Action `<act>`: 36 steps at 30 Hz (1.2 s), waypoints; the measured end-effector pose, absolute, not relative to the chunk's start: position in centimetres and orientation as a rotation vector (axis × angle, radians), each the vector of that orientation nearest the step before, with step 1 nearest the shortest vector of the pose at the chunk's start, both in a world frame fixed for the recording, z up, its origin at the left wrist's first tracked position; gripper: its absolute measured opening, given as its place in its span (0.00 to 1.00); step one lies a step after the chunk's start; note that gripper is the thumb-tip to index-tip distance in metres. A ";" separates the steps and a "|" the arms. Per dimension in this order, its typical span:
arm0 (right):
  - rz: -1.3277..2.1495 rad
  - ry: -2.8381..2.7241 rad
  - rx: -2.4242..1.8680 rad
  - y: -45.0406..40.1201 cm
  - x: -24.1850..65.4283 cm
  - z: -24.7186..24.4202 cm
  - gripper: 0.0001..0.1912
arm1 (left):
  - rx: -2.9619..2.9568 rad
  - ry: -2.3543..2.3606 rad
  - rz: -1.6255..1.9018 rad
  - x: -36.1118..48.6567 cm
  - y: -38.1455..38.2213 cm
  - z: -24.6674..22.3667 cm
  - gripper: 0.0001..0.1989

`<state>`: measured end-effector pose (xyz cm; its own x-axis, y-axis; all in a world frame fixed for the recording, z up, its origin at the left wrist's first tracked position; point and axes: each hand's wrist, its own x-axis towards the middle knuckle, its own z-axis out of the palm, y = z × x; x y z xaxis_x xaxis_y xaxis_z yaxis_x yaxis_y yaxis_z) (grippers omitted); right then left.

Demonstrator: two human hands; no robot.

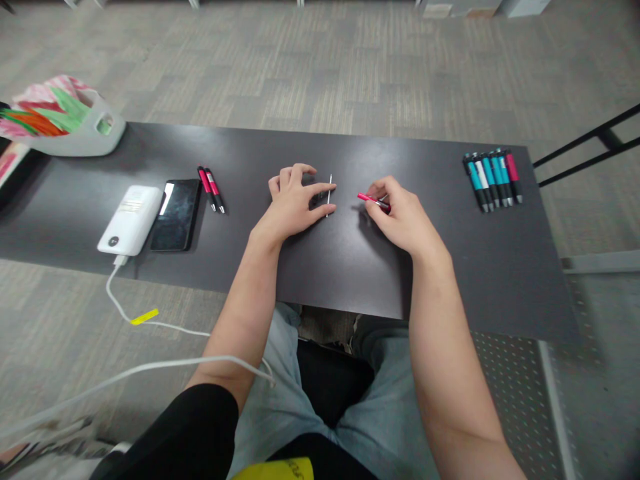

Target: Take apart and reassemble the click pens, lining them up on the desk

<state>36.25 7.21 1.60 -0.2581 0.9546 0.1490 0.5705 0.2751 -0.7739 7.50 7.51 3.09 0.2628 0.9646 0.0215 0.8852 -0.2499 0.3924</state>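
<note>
My left hand (293,203) rests low over the dark table with its fingers spread. Its thumb and index fingertips lie at a thin, silvery pen refill (329,197), touching or just above it. Something dark under that hand is partly hidden. To the right, my right hand (397,212) is closed around a pink-and-black pen piece (373,200), its pink end pointing left. The fingers cover much of the black part.
Two pink-and-black pens (212,190) lie left of my hands, beside a black phone (175,215) and a white power bank (131,220) with a cable. Several pens (493,180) form a row at right. A white basket (103,137) stands far left.
</note>
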 end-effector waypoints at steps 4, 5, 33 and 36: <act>0.841 -1.915 -1.365 7.1 36.2 1.8 0.09 | 2.229 1.697 0.400 7.3 7.6 2.8 0.26; 0.843 -1.915 -1.350 7.1 36.1 1.9 0.09 | 2.228 1.695 0.405 7.2 7.7 2.7 0.26; 0.734 -1.929 -1.460 7.4 33.4 3.9 0.11 | 2.075 1.734 0.585 7.7 8.1 3.4 0.19; 0.736 -1.936 -1.454 7.4 33.3 4.0 0.16 | 2.101 1.732 0.556 7.6 8.1 3.4 0.19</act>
